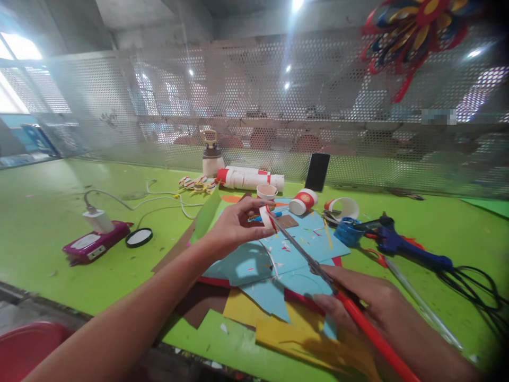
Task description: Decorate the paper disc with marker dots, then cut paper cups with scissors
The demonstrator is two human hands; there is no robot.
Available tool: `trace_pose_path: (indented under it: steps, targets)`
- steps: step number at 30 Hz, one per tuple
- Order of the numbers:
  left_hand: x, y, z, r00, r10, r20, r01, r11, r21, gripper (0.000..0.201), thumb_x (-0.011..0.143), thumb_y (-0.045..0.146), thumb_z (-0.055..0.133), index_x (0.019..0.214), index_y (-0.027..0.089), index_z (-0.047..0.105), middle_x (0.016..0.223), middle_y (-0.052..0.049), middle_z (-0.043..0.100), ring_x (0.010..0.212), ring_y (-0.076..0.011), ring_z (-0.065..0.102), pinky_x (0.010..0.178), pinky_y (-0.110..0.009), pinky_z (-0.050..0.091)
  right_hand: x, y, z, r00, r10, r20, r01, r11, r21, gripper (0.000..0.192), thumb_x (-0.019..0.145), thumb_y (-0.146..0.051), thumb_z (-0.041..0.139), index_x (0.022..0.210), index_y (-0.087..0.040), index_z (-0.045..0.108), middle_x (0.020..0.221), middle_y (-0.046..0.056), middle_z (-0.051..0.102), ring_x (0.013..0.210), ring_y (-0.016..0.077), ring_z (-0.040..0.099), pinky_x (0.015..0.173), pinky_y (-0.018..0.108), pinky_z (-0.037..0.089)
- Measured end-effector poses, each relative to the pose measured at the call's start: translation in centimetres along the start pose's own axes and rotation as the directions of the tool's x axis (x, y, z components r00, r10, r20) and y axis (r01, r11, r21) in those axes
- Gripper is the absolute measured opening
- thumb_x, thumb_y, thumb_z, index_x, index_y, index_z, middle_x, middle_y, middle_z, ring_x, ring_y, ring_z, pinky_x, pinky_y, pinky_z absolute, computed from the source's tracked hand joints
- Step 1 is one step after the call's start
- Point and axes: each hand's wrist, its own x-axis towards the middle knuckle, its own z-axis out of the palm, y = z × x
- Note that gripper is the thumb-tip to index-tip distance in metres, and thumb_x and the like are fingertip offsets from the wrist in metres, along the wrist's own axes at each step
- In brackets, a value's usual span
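Red-and-white paper cup strip [267, 216], pinched in the left hand [234, 227] above blue card sheets [278, 254], meets long red-handled scissors [318, 270] gripped by the right hand [366, 307]; cutting underway, needing steady blade closure

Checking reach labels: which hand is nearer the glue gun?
Right. The right hand, gripping scissors, sits just below-left of the glue gun; the left hand is farther left.
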Motion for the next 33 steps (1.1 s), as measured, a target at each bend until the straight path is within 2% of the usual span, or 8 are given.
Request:
trace_pose_path:
  steps: [4, 8, 12, 18, 25, 33]
  targets:
    - [0.01, 0.0, 0.07, 1.0, 0.018, -0.01, -0.018, 0.999, 0.026, 0.052, 0.063, 0.02, 0.085, 0.111, 0.016, 0.067, 0.115, -0.01, 0.063, 0.099, -0.0219, 0.065, 0.09, -0.038, 0.053, 0.33, -0.09, -0.16, 1.0, 0.013, 0.018, -0.013, 0.999, 0.037, 0.038, 0.091, -0.051, 0.045, 0.094, -0.022, 0.07, 0.083, 0.005, 0.071, 0.079, 0.0227, 0.068, 0.07, 0.029, 0.055]
    - [0.05, 0.01, 0.18, 0.999, 0.032, -0.012, -0.032, 0.999, 0.031, 0.051, 0.063, 0.02, 0.085, 0.111, 0.016, 0.067, 0.117, -0.011, 0.063, 0.102, -0.0242, 0.065, 0.092, -0.041, 0.053, 0.49, -0.08, -0.14, 0.999, 0.038, 0.011, -0.038, 0.998, 0.047, 0.039, 0.09, -0.052, 0.046, 0.092, -0.022, 0.07, 0.082, 0.005, 0.071, 0.078, 0.0231, 0.068, 0.072, 0.031, 0.056]
    - [0.05, -0.08, 0.28, 0.999, 0.052, -0.012, -0.052, 0.998, 0.038, 0.047, 0.064, 0.019, 0.084, 0.108, 0.017, 0.067, 0.115, -0.009, 0.062, 0.101, -0.0226, 0.065, 0.092, -0.039, 0.054, 0.51, -0.03, -0.04, 0.999, 0.043, 0.019, -0.044, 0.998, 0.042, 0.039, 0.09, -0.053, 0.046, 0.092, -0.022, 0.071, 0.085, 0.005, 0.072, 0.081, 0.0234, 0.069, 0.072, 0.031, 0.055]
    - [0.05, -0.13, 0.42, 0.997, 0.061, -0.037, -0.059, 0.998, 0.035, 0.045, 0.063, 0.017, 0.085, 0.105, 0.017, 0.069, 0.114, -0.008, 0.06, 0.101, -0.0224, 0.065, 0.092, -0.038, 0.054, 0.15, -0.34, 0.14, 1.0, 0.023, -0.004, -0.023, 0.999, 0.027, 0.032, 0.092, -0.045, 0.048, 0.102, -0.024, 0.07, 0.096, 0.004, 0.074, 0.082, 0.0209, 0.069, 0.071, 0.027, 0.053]
    - [0.05, -0.11, 0.34, 0.998, 0.049, -0.032, -0.047, 0.998, 0.047, 0.048, 0.063, 0.017, 0.084, 0.107, 0.015, 0.068, 0.116, -0.01, 0.06, 0.103, -0.0237, 0.064, 0.094, -0.041, 0.053, -0.24, -0.42, 0.13, 1.0, 0.013, -0.003, -0.013, 1.0, -0.026, 0.033, 0.093, -0.044, 0.045, 0.1, -0.023, 0.07, 0.092, 0.005, 0.073, 0.08, 0.0213, 0.069, 0.07, 0.028, 0.053]
    - [0.09, -0.08, 0.32, 0.998, 0.061, -0.027, -0.059, 0.996, 0.061, 0.048, 0.063, 0.018, 0.084, 0.109, 0.016, 0.068, 0.118, -0.009, 0.059, 0.104, -0.0234, 0.064, 0.09, -0.036, 0.055, 0.03, 0.18, 0.33, 0.999, -0.029, -0.042, 0.026, 0.998, -0.059, 0.031, 0.092, -0.042, 0.048, 0.1, -0.023, 0.071, 0.093, 0.006, 0.075, 0.08, 0.0216, 0.07, 0.068, 0.028, 0.055]
